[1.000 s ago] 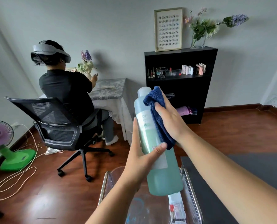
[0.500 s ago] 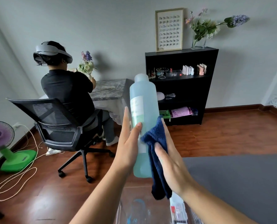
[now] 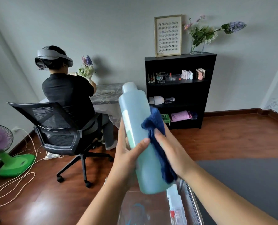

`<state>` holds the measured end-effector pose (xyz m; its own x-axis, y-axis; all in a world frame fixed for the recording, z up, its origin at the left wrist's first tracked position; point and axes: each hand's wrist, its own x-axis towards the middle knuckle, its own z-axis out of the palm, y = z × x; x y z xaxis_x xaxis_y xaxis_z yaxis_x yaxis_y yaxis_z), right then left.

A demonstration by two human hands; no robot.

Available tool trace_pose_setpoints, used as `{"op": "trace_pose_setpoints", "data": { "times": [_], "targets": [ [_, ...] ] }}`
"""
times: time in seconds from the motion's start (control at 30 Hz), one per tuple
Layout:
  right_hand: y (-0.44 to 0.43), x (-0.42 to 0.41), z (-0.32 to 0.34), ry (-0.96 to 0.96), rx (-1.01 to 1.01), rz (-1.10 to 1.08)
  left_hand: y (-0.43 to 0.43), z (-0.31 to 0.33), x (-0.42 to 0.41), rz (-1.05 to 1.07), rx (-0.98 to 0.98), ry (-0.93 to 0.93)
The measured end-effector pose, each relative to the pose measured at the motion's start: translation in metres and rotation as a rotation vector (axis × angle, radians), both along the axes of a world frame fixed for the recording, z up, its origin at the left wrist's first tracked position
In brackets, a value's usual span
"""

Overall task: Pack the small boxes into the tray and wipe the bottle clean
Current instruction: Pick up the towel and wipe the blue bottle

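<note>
A tall pale blue bottle [image 3: 135,114] with blue-green liquid is held up in front of me, tilted slightly left. My left hand [image 3: 127,153] grips its middle from the left, thumb across the front. My right hand [image 3: 172,150] presses a dark blue cloth [image 3: 157,127] against the bottle's right side, fingers curled round the cloth. Below the bottle lies a clear tray [image 3: 135,207] with a small white box [image 3: 175,203] with red print at its right side.
A person with a headset sits in a black mesh office chair [image 3: 58,127] at a covered table to the left. A black shelf unit [image 3: 178,90] stands against the far wall. A green and purple fan [image 3: 3,151] with a cable is on the floor at left. A grey surface [image 3: 248,179] lies to my right.
The bottle has tipped from upright to a leftward lean. The cloth first slid down from the neck to the lower body, then came back up to the middle of the right side.
</note>
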<state>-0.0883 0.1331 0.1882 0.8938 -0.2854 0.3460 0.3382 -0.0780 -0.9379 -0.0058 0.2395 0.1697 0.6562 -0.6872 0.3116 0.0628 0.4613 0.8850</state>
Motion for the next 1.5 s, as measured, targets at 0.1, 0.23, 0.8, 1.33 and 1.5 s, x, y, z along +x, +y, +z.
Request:
{"op": "trace_pose_setpoints", "data": {
  "times": [0.1,0.23,0.8,1.33,1.5],
  "targets": [
    [0.023,-0.020,-0.025,-0.036,-0.063,-0.056,0.000,0.008,0.014,0.035,0.018,0.021],
    [0.031,-0.013,-0.038,-0.068,-0.131,-0.247,-0.006,0.002,0.016,0.082,0.185,-0.061],
    [0.018,-0.008,-0.026,0.025,0.068,-0.025,-0.011,0.006,0.031,0.137,0.150,0.044],
    [-0.026,0.032,0.019,0.043,0.220,-0.057,-0.006,-0.004,-0.017,0.108,0.092,0.006],
    [0.013,-0.005,-0.011,0.013,0.081,-0.024,-0.003,0.010,0.010,0.169,0.065,0.077]
  ]
}}
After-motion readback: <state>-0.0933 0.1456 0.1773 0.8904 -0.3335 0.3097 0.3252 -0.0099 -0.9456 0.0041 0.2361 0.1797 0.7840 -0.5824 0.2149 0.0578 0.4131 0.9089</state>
